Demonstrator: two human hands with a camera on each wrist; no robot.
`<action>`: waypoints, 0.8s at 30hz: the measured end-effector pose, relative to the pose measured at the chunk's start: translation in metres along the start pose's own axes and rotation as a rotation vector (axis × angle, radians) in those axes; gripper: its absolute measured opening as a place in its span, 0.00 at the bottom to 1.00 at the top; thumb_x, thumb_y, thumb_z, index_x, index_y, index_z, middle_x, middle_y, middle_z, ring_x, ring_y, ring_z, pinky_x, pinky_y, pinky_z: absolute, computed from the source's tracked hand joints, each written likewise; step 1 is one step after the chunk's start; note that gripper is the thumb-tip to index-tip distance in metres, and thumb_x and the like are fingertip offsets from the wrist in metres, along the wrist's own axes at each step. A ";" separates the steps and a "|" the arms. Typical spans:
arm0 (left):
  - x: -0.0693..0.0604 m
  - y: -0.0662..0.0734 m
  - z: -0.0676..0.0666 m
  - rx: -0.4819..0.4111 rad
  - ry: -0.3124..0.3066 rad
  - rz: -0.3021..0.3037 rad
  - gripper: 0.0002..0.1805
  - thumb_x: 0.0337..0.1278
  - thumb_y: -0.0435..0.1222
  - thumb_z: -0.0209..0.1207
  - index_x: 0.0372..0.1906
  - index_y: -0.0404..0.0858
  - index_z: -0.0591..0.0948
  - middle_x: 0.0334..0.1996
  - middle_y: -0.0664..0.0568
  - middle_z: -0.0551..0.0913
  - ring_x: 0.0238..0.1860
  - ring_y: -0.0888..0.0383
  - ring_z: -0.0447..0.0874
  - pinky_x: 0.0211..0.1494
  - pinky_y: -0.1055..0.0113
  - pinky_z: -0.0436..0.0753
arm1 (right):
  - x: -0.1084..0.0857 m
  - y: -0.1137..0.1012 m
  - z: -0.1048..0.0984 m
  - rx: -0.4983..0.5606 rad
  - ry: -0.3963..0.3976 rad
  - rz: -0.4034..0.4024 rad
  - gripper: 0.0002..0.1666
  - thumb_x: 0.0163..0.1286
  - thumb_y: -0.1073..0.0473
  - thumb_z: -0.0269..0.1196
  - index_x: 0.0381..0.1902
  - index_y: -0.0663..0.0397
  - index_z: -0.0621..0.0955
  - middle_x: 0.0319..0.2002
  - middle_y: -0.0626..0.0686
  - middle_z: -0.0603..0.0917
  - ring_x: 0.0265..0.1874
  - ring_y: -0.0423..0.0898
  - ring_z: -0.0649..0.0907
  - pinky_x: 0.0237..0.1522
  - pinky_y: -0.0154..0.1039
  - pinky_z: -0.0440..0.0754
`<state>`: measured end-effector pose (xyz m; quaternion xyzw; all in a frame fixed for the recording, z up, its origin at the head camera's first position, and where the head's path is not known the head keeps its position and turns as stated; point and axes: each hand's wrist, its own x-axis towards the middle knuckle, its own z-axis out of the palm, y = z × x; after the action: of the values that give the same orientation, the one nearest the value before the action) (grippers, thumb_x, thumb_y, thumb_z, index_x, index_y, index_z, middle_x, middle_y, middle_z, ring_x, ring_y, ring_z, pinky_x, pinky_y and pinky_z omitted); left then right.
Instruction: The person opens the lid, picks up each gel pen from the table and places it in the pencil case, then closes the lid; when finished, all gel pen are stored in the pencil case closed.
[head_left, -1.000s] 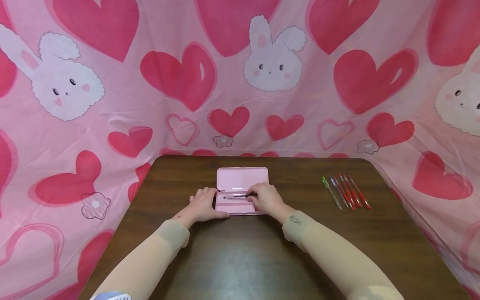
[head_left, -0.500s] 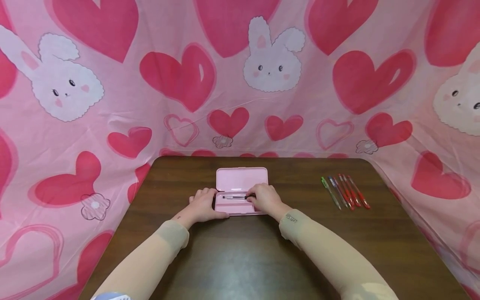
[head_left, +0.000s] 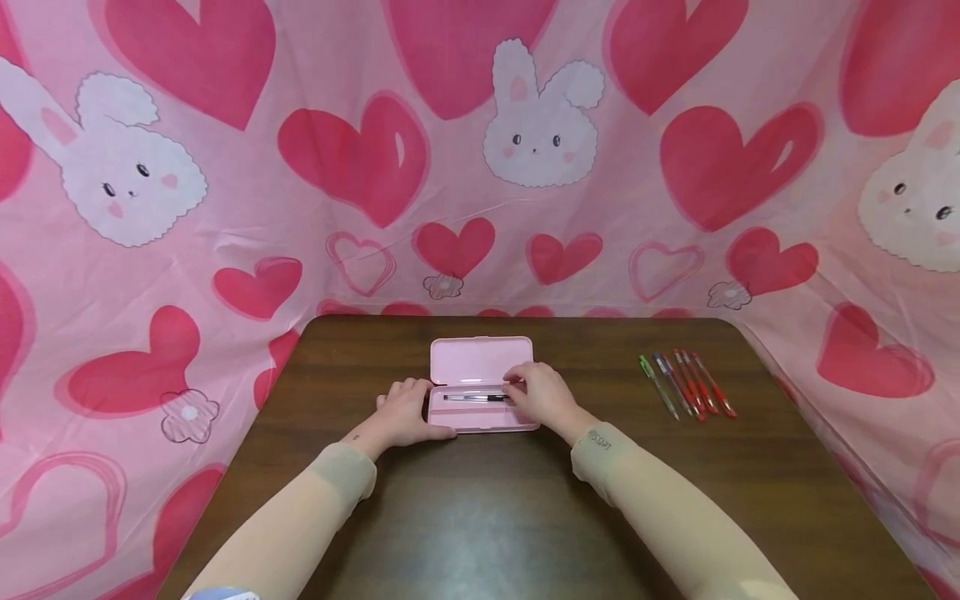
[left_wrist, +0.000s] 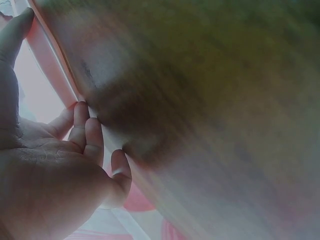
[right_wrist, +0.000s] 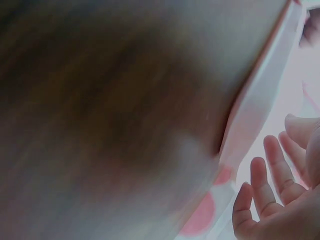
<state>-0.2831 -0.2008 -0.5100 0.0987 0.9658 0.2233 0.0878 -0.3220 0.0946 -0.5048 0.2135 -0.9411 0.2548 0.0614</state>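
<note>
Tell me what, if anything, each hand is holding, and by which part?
The left hand holds the case by its left end. The right hand, near the pen, appears to hold nothing.

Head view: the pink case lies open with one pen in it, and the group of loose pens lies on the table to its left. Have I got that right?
One thing is wrong: the loose pens lie on the table to the right of the case, as the head view shows. The rest is correct: the case lies open with one pen in it.
</note>
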 end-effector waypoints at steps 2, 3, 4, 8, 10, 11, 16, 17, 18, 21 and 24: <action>0.000 0.000 0.000 -0.005 0.000 0.005 0.55 0.45 0.71 0.77 0.72 0.42 0.75 0.64 0.47 0.79 0.67 0.46 0.70 0.69 0.39 0.70 | -0.002 0.008 -0.007 0.037 0.028 0.025 0.12 0.75 0.54 0.73 0.52 0.51 0.92 0.45 0.53 0.93 0.44 0.52 0.87 0.56 0.54 0.86; 0.001 0.000 0.001 -0.005 0.001 0.006 0.55 0.45 0.71 0.77 0.72 0.42 0.75 0.64 0.47 0.80 0.67 0.46 0.70 0.69 0.39 0.70 | -0.003 0.013 -0.010 0.053 0.045 0.035 0.13 0.75 0.54 0.73 0.53 0.52 0.91 0.45 0.54 0.93 0.43 0.52 0.87 0.55 0.54 0.87; 0.001 -0.001 0.001 -0.004 0.002 0.007 0.55 0.45 0.71 0.77 0.72 0.42 0.75 0.64 0.47 0.80 0.67 0.46 0.70 0.69 0.39 0.70 | -0.004 0.017 -0.013 0.068 0.062 0.043 0.14 0.75 0.54 0.73 0.54 0.53 0.90 0.44 0.54 0.93 0.42 0.51 0.87 0.54 0.54 0.87; 0.002 -0.002 0.002 0.005 0.002 0.004 0.56 0.44 0.72 0.77 0.72 0.43 0.75 0.64 0.47 0.79 0.67 0.47 0.70 0.69 0.40 0.71 | -0.008 0.034 -0.024 0.084 0.126 0.057 0.18 0.75 0.55 0.74 0.57 0.57 0.88 0.44 0.56 0.91 0.42 0.52 0.87 0.53 0.55 0.87; 0.002 -0.003 0.002 0.008 0.001 0.001 0.56 0.44 0.72 0.76 0.72 0.43 0.75 0.64 0.47 0.79 0.67 0.46 0.70 0.69 0.40 0.71 | -0.011 0.042 -0.030 0.074 0.152 0.063 0.19 0.75 0.55 0.74 0.58 0.58 0.88 0.45 0.57 0.91 0.45 0.54 0.88 0.54 0.56 0.87; 0.003 -0.002 0.002 0.008 0.000 0.001 0.56 0.44 0.72 0.76 0.72 0.43 0.75 0.65 0.47 0.79 0.67 0.46 0.70 0.69 0.40 0.70 | -0.013 0.046 -0.033 0.071 0.163 0.069 0.20 0.75 0.55 0.74 0.58 0.59 0.87 0.46 0.58 0.90 0.45 0.55 0.88 0.54 0.57 0.87; 0.002 -0.002 0.001 0.006 -0.006 -0.001 0.56 0.44 0.72 0.76 0.73 0.42 0.75 0.65 0.46 0.79 0.68 0.46 0.70 0.69 0.39 0.70 | -0.024 0.065 -0.049 0.041 0.195 0.107 0.21 0.76 0.54 0.72 0.60 0.61 0.86 0.47 0.60 0.90 0.48 0.60 0.89 0.55 0.60 0.86; 0.001 -0.002 0.001 0.005 -0.005 -0.002 0.56 0.44 0.72 0.76 0.73 0.42 0.75 0.65 0.46 0.79 0.68 0.46 0.70 0.69 0.39 0.70 | -0.027 0.068 -0.052 0.037 0.195 0.114 0.22 0.77 0.54 0.72 0.61 0.61 0.86 0.48 0.61 0.90 0.48 0.60 0.89 0.55 0.61 0.86; 0.001 -0.002 0.001 0.006 -0.006 -0.003 0.56 0.44 0.72 0.76 0.73 0.42 0.75 0.65 0.46 0.79 0.68 0.45 0.70 0.69 0.39 0.70 | -0.029 0.071 -0.056 0.035 0.192 0.125 0.22 0.77 0.53 0.71 0.61 0.61 0.85 0.48 0.61 0.90 0.48 0.60 0.89 0.55 0.61 0.86; 0.001 -0.002 0.000 0.006 -0.004 -0.002 0.56 0.44 0.72 0.76 0.72 0.42 0.75 0.65 0.46 0.79 0.68 0.45 0.70 0.68 0.39 0.70 | -0.037 0.083 -0.064 0.022 0.189 0.156 0.23 0.79 0.52 0.70 0.63 0.61 0.85 0.50 0.61 0.89 0.49 0.60 0.89 0.55 0.61 0.86; 0.000 -0.001 0.000 0.002 -0.003 0.002 0.55 0.45 0.72 0.76 0.72 0.42 0.75 0.65 0.46 0.79 0.68 0.45 0.70 0.68 0.39 0.70 | -0.046 0.095 -0.073 0.015 0.198 0.192 0.24 0.80 0.51 0.68 0.64 0.61 0.84 0.51 0.62 0.89 0.50 0.61 0.89 0.56 0.62 0.85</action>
<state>-0.2835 -0.2017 -0.5109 0.1003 0.9658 0.2221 0.0888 -0.3214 0.2230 -0.4952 0.0969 -0.9447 0.2861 0.1278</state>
